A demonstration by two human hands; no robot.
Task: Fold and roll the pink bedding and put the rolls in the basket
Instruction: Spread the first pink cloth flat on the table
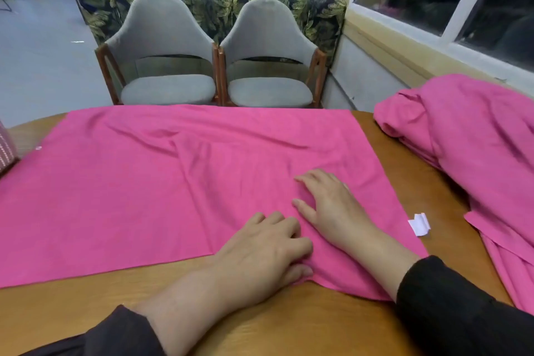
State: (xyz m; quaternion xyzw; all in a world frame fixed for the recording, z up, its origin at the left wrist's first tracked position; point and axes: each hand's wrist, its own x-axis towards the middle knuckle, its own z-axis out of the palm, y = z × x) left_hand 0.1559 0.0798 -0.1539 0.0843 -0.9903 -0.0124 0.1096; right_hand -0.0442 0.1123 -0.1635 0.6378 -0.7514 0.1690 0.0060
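Pink sheet (144, 182) under flat right hand (329, 205)

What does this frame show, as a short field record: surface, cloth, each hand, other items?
surface: wooden table
cloth: pink sheet spread flat, a few wrinkles
left hand: left hand at near edge, fingers curled into a fold of the sheet
right hand: right hand flat on the sheet
other bedding: pink pile at right, unfolded
other: white tag; two grey chairs beyond the table
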